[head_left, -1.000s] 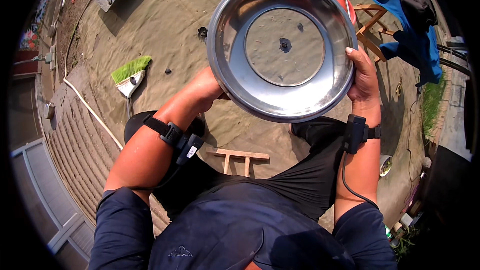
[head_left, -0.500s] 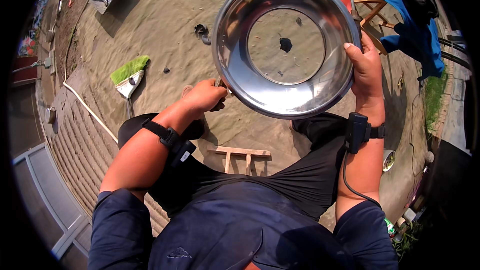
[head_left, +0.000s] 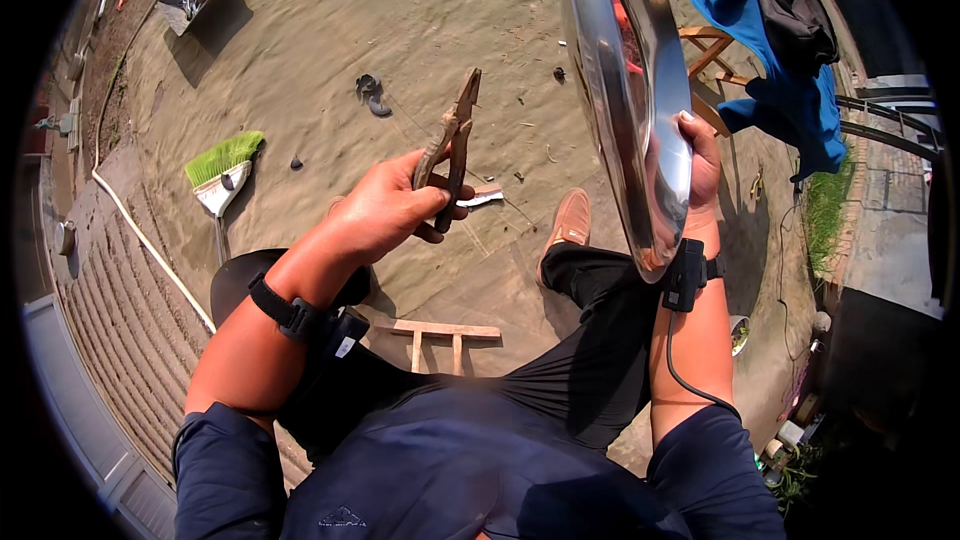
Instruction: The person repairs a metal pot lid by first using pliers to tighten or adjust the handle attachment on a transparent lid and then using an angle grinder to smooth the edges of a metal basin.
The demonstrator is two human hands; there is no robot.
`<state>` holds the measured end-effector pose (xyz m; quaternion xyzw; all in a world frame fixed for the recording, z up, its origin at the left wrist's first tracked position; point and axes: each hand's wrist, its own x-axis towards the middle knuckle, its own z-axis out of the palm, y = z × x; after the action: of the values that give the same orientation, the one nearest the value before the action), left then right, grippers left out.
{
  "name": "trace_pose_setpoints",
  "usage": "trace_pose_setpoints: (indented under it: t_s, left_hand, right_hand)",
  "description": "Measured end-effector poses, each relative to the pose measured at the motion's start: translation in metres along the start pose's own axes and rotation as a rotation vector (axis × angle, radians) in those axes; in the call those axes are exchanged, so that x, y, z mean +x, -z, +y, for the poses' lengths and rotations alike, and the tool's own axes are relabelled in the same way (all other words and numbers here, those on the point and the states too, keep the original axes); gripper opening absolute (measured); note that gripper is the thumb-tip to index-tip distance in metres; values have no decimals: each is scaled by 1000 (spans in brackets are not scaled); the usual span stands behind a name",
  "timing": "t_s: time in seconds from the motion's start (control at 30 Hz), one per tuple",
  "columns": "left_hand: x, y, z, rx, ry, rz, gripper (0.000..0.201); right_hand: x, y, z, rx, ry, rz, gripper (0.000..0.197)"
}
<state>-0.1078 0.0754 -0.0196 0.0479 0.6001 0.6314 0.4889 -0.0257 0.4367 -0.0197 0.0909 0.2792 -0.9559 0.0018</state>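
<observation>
1. Rusty pliers (head_left: pixel 452 140) stand upright in the left hand (head_left: pixel 385 208), fingers curled around the handles, above sandy ground (head_left: pixel 330 40).
2. Right hand (head_left: pixel 700 165) grips the rim of a steel basin (head_left: pixel 625 90) turned edge-on, fingers wrapped over its edge.
3. Green-bristled broom (head_left: pixel 222 168) lies well to the left.

One steel basin (head_left: pixel 625 90), one pair of rusty pliers (head_left: pixel 450 145), one green broom (head_left: pixel 222 168) — two hands (head_left: pixel 385 210).
</observation>
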Motion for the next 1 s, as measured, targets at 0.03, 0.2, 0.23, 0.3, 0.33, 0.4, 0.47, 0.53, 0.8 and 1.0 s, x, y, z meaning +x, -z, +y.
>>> trace_pose_setpoints:
  t_s: [0.03, 0.2, 0.23, 0.3, 0.33, 0.4, 0.47, 0.53, 0.8, 1.0]
  left_hand:
    - [-5, -2, 5, 15, -14, -2, 39]
    - [0, -15, 8, 125, -115, -113, 56]
    - [2, -19, 8, 119, -169, -139, 59]
    - [5, -29, 9, 118, -290, -164, 65]
    - [2, -31, 11, 127, -352, -149, 68]
    - [-5, -31, 16, 175, -432, -128, 68]
    - [-12, -25, 20, 237, -449, -127, 68]
    - [-18, -21, 22, 251, -399, -131, 68]
    - [-23, -12, 22, 460, -597, 16, 69]
    - [-15, -15, 18, 767, -767, 294, 73]
  right_hand:
    - [5, -20, 9, -102, -7, 131, 25]
    - [1, -31, 16, -191, -26, -139, 38]
    - [1, -33, 16, -225, -44, -208, 39]
    - [16, -10, 9, -233, -147, -416, 38]
    - [27, -6, 11, -222, -204, -525, 38]
    - [36, 1, 12, -190, -279, -652, 39]
    - [36, -1, 16, -157, -295, -678, 46]
    - [36, -1, 19, -135, -279, -684, 58]
    - [37, -6, -20, -518, -507, -459, 33]
    - [21, 5, 6, -215, -181, -88, 31]
